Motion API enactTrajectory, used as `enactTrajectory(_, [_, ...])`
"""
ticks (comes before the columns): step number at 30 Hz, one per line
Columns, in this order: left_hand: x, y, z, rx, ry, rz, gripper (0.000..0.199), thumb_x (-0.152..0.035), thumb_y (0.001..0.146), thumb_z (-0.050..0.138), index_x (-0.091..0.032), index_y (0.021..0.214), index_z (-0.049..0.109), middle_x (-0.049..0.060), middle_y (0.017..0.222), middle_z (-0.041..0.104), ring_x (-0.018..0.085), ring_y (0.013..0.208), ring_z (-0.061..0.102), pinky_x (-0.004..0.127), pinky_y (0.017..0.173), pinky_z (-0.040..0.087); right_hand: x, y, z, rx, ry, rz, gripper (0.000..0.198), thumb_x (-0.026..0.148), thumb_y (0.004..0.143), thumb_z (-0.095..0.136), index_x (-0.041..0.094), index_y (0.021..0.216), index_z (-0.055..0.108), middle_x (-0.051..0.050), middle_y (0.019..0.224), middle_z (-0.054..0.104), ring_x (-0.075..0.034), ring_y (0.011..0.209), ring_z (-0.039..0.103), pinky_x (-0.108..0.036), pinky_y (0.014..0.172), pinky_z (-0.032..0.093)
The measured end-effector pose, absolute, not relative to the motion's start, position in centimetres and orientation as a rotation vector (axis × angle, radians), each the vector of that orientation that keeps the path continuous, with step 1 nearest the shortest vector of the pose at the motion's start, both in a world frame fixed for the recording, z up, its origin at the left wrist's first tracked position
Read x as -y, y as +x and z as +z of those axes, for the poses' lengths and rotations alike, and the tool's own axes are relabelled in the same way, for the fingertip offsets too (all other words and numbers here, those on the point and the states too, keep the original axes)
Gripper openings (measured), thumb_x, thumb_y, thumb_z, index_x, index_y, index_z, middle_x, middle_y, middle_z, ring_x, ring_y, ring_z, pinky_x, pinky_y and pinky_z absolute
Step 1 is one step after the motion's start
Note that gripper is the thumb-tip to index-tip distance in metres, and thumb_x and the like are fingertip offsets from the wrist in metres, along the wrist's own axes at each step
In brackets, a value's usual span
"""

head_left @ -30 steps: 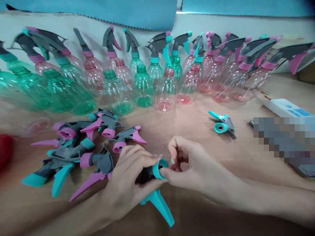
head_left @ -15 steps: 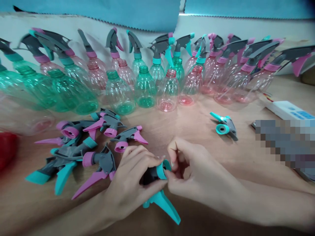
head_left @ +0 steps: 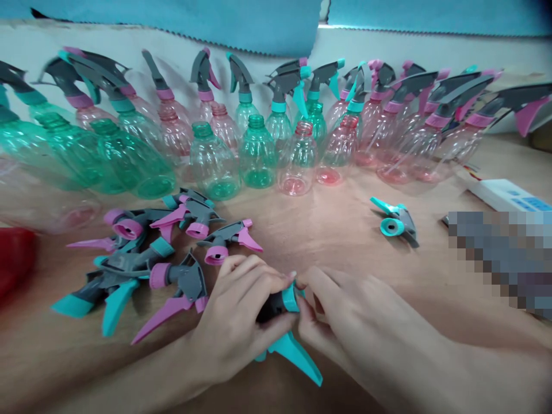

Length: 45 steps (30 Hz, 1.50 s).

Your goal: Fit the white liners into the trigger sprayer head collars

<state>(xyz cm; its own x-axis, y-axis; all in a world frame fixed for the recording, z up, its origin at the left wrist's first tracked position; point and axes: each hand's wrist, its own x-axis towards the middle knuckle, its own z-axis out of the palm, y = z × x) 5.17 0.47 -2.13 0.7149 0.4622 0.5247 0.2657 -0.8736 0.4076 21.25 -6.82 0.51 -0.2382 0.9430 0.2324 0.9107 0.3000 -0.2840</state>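
Observation:
My left hand [head_left: 241, 310] is wrapped round a spray trigger head [head_left: 297, 357] with a grey body and teal collar and lever. The collar faces right, and the lever points down toward the lower right. At the collar's opening, my right hand [head_left: 345, 310] is closed in a pinch, its fingertips right against the rim. Whatever lies between those fingertips is hidden. Left of my left hand lies a pile of loose trigger heads [head_left: 190, 282], grey with pink or teal parts. Another teal trigger head [head_left: 391, 226] lies alone to the right, beyond my right hand.
Open-necked green and pink bottles [head_left: 257, 152] stand across the table, with bottles wearing trigger heads [head_left: 279, 106] behind them by the wall. At the right are a white box [head_left: 509, 192] and a pixelated dark object [head_left: 495, 253]. A red item [head_left: 15, 259] sits at the left edge.
My right hand has turned and its fingers have closed in tighter at the collar's opening. The trigger head's collar has turned slightly, so less of its inside shows.

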Motion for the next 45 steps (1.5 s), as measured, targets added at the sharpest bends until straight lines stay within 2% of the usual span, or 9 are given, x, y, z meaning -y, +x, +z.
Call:
enactTrajectory(4, [-0.6,5.2,-2.2,-0.581,2.601,0.919,0.011,-0.017,0.082,0.060,-0.019,0.092,0.055,0.000,0.076,0.065,0.018,0.071,0.057,0.035,0.070,0.037,6.8,21.4,0.3,2.237,-1.687,0.353,0.021,0.002,0.072,0.050,0.020,0.062,0.054,-0.003,0.056,0.056,-0.012,0.042,0.041,-0.030,0.040,0.017])
enactTrajectory(10, [-0.7,4.8,-2.5,-0.611,2.458,0.866,0.023,-0.033,0.081,0.069,-0.022,0.096,0.056,-0.001,0.083,0.065,0.019,0.077,0.058,0.036,0.074,0.040,5.1,24.7,2.4,2.141,-1.686,0.620,0.027,0.019,0.084,0.053,0.021,0.057,0.050,0.004,0.050,0.046,-0.008,0.043,0.038,-0.025,0.039,0.022])
enactTrajectory(16, [-0.7,4.7,-2.6,-0.661,2.237,0.896,0.035,-0.031,0.075,0.075,-0.026,0.104,0.056,0.000,0.087,0.064,0.019,0.079,0.060,0.033,0.068,0.047,3.9,26.2,4.0,2.011,-1.503,1.299,0.026,0.034,0.094,0.043,0.024,0.094,0.067,0.004,0.064,0.061,-0.007,0.046,0.052,-0.018,0.039,0.035])
enactTrajectory(22, [-0.6,4.6,-2.8,-0.624,2.202,0.878,0.036,-0.032,0.075,0.075,-0.026,0.105,0.057,0.002,0.090,0.065,0.020,0.080,0.061,0.034,0.068,0.051,3.5,25.3,3.2,2.027,-1.441,1.151,0.023,0.028,0.093,0.047,0.022,0.088,0.069,0.004,0.062,0.060,-0.008,0.052,0.052,-0.019,0.047,0.039])
enactTrajectory(26, [-0.6,4.6,-2.8,-0.616,2.198,0.896,0.036,-0.033,0.074,0.076,-0.026,0.104,0.058,0.001,0.089,0.065,0.019,0.080,0.061,0.033,0.068,0.051,3.8,24.8,2.8,2.035,-1.433,0.991,0.017,0.023,0.090,0.054,0.023,0.081,0.069,0.004,0.072,0.067,-0.009,0.062,0.056,-0.020,0.054,0.040])
enactTrajectory(31, [-0.8,4.6,-2.8,-0.606,2.196,0.895,0.035,-0.029,0.074,0.076,-0.024,0.104,0.059,0.001,0.089,0.064,0.018,0.080,0.060,0.030,0.068,0.050,4.3,24.4,1.9,1.949,-1.521,0.784,0.024,0.033,0.084,0.063,0.021,0.064,0.059,0.006,0.053,0.052,-0.007,0.047,0.040,-0.020,0.042,0.027])
enactTrajectory(35, [-0.8,4.6,-2.9,-0.591,2.182,0.917,0.036,-0.027,0.073,0.077,-0.022,0.103,0.059,0.002,0.089,0.064,0.018,0.080,0.059,0.030,0.068,0.049,4.2,24.3,1.5,1.896,-1.517,0.771,0.023,0.032,0.081,0.066,0.019,0.066,0.055,0.007,0.056,0.049,-0.007,0.049,0.040,-0.019,0.042,0.028])
enactTrajectory(41, [-0.7,4.6,-2.8,-0.604,2.162,0.910,0.035,-0.025,0.071,0.079,-0.020,0.100,0.061,0.001,0.087,0.065,0.017,0.078,0.059,0.029,0.068,0.048,4.1,24.3,1.8,1.922,-1.432,0.856,0.012,0.017,0.080,0.065,0.020,0.068,0.064,0.008,0.054,0.048,-0.006,0.049,0.039,-0.018,0.044,0.030])
enactTrajectory(45, [-0.7,4.6,-2.7,-0.592,2.159,0.927,0.036,-0.025,0.071,0.079,-0.021,0.102,0.061,0.001,0.087,0.065,0.016,0.077,0.059,0.029,0.068,0.047,4.0,24.3,1.7,1.944,-1.436,0.845,0.010,0.017,0.080,0.065,0.021,0.071,0.069,0.008,0.053,0.053,-0.005,0.049,0.043,-0.018,0.045,0.032])
